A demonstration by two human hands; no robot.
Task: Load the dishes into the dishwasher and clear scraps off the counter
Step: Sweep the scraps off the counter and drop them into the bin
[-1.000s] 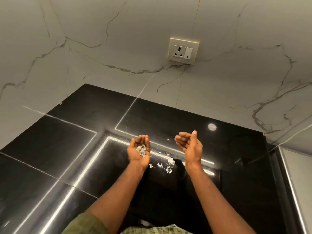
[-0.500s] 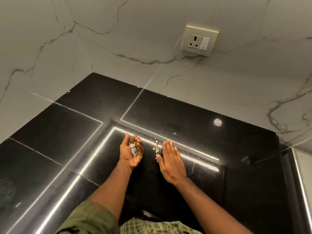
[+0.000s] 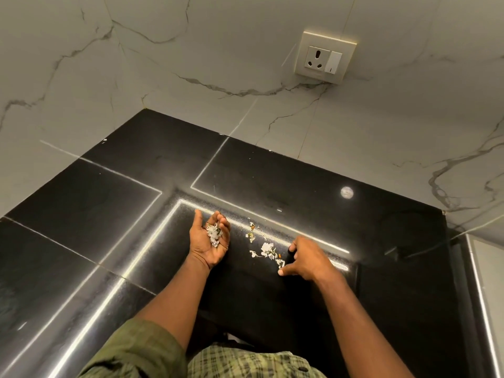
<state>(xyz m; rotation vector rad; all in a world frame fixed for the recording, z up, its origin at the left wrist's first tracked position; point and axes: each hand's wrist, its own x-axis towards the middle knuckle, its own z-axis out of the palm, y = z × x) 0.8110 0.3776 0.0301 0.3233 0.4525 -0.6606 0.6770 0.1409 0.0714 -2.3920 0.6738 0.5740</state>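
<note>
Left hand (image 3: 209,242) palm-up, fingers cupping scraps (image 3: 214,234), right hand (image 3: 305,259) palm-down, fingers loosely curled

A cream wall socket (image 3: 326,60) with a white switch sat on the grey-veined marble wall (image 3: 163,64) above the counter's far edge. A green sleeve (image 3: 136,350) and a checked shirt (image 3: 245,362) showed at the bottom of the view
</note>
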